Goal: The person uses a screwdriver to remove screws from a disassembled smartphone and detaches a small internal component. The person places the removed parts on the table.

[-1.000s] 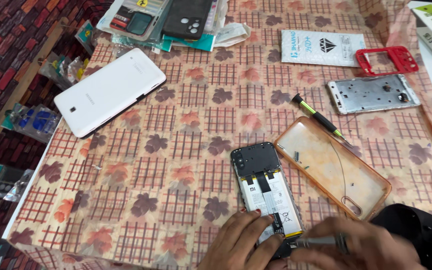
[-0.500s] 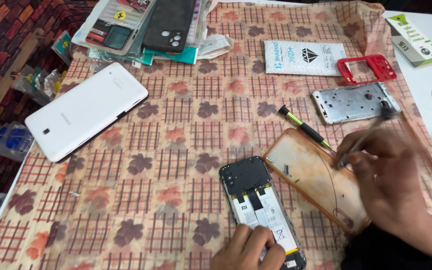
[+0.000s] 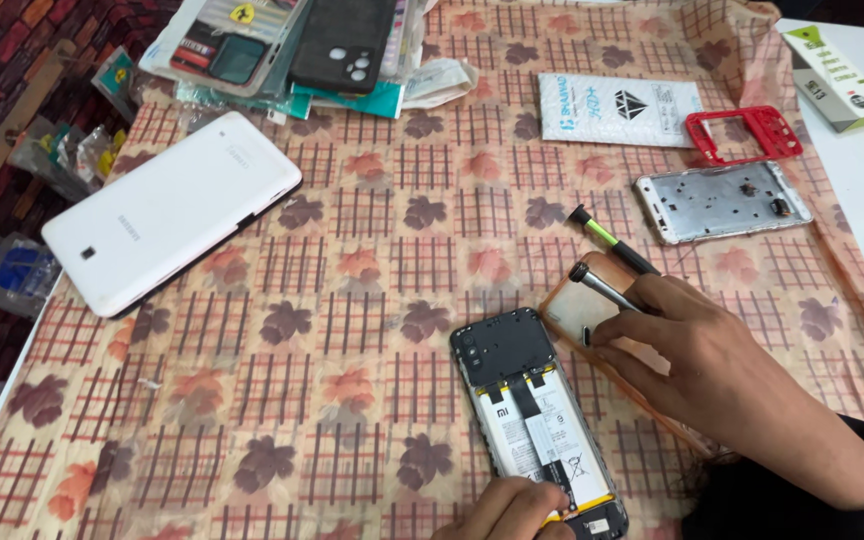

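Right hand (image 3: 722, 375) pinches a grey screwdriver (image 3: 602, 285) over the clear case (image 3: 577, 315); left hand (image 3: 512, 510), fingers curled, steadies the opened phone (image 3: 532, 420) flat on the surface (image 3: 352, 300).

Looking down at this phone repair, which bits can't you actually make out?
All in the head view:
- Left hand: cut off by the bottom edge; its grip on the opened phone is unclear.
- Phone's lower end: partly hidden by that hand.
- Right hand covers much of the clear case and the tip of the tool it holds.
- Silver frame: its small parts are too tiny to tell.
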